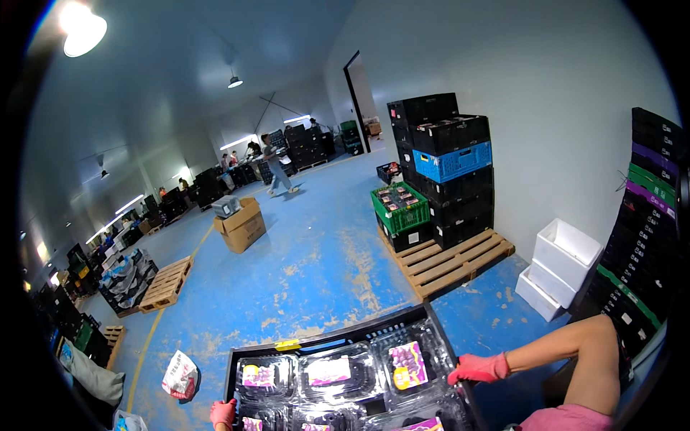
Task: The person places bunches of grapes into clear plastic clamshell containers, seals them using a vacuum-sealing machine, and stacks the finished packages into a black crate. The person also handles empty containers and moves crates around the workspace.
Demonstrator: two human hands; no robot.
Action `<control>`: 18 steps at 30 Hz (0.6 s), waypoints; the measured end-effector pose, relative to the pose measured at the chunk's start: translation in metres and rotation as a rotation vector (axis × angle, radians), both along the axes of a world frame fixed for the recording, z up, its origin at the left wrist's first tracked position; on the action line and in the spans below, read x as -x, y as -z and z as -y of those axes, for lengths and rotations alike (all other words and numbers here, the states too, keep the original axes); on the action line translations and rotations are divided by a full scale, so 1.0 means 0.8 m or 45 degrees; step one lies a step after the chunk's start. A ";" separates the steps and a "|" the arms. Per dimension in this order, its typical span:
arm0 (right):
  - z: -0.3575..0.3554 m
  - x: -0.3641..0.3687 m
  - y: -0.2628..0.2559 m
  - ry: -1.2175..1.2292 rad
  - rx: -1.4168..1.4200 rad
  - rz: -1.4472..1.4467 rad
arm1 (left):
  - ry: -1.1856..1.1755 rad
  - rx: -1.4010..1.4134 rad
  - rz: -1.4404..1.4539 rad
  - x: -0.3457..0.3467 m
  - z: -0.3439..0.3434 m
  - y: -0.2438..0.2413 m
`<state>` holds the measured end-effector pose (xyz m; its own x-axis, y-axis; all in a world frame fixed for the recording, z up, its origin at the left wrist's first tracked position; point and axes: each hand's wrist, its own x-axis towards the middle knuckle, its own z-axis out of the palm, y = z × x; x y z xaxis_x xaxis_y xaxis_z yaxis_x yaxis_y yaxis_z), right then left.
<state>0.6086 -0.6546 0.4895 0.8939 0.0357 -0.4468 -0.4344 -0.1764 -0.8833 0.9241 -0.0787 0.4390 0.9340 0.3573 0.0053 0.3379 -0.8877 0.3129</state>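
A black plastic crate (329, 338) is held in front of me at the bottom of the head view. Clear plastic clamshell boxes (334, 372) with purple printed labels fill it, dark fruit showing inside some. My left hand (221, 414), in a pink-red glove, grips the crate's left side. On its right side my right hand (477, 369), gloved alike, is closed around the edge. The crate's lower part is cut off by the picture's rim.
A wooden pallet (458, 264) bears stacked black crates, a blue crate (453, 161) and a green crate (400, 207). White foam boxes (566, 253) stand by the right wall. A cardboard box (242, 229), another pallet (167, 283) and a white bag (180, 375) are leftward. A person (276, 164) walks beyond.
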 end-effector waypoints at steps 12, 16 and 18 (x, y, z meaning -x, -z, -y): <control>0.207 0.140 0.044 0.804 0.015 -0.003 | 0.104 0.741 -0.243 0.171 0.251 -0.029; 0.302 0.201 0.093 0.972 -0.041 0.013 | 0.223 0.834 -0.329 0.169 0.364 -0.024; 0.356 0.232 0.125 1.045 0.029 0.074 | 0.250 0.805 -0.356 0.181 0.452 -0.037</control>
<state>0.4234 -0.9391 0.3897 0.6536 -0.6478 -0.3914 -0.3862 0.1594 -0.9085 0.7792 -0.4404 0.4685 0.9174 0.0384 -0.3961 0.3334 -0.6176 0.7123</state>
